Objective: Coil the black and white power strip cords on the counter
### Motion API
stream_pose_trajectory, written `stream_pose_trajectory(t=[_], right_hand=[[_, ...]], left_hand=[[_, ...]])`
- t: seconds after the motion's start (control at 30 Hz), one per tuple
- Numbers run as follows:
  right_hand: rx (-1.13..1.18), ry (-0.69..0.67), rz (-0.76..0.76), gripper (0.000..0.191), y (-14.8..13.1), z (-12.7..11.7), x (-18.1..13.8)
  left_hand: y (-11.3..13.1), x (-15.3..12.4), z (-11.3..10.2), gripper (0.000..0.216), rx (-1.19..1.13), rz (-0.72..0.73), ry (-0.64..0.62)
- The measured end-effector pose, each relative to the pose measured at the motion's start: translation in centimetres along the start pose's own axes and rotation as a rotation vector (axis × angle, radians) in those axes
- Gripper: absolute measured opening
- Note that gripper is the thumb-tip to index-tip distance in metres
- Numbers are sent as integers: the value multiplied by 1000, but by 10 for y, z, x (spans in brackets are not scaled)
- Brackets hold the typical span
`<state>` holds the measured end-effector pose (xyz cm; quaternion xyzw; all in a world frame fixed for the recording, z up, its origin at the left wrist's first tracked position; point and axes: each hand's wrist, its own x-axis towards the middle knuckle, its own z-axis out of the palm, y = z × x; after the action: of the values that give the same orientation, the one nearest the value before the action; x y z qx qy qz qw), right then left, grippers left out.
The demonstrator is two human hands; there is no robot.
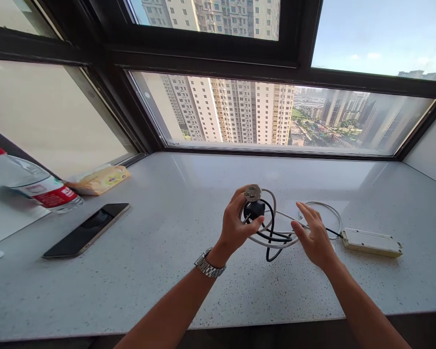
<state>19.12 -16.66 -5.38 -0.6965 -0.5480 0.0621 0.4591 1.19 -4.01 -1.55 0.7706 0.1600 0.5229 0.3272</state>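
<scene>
My left hand [237, 222], with a metal watch [208, 265] on its wrist, is closed around a bundle of plugs [253, 201]: a grey-white plug on top and a black one below it. White and black cables [276, 236] loop down from the plugs onto the sill. My right hand [313, 234] hovers just right of the loops, fingers stretched and apart, holding nothing. The white cable runs on to a white power strip [371, 242] lying flat to the right.
A speckled stone window sill [174, 271] carries a dark phone [87, 230] at the left, a clear bottle with a red label [39, 188] on its side, and a yellow packet [100, 180]. Windows [269, 114] rise behind, and the sill's front edge is close.
</scene>
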Motion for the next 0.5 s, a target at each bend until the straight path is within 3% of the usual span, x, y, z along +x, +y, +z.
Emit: stream_pose_trajectory(t=[0.13, 0.2, 0.27, 0.37, 0.5], right_hand=[[-532, 198, 302, 80, 73, -61, -26], [-732, 210, 540, 85, 112, -87, -37], [-844, 181, 634, 82, 139, -102, -43], [-907, 144, 592, 74, 151, -102, -36], [-892, 92, 580, 65, 134, -77, -2]], left_hand=[[-11, 9, -32, 36, 144, 131, 253], [-18, 13, -48, 36, 170, 125, 353], [-25, 15, -61, 33, 177, 59, 403], [-35, 14, -67, 28, 144, -91, 369], [-43, 5, -44, 24, -86, -330, 256]])
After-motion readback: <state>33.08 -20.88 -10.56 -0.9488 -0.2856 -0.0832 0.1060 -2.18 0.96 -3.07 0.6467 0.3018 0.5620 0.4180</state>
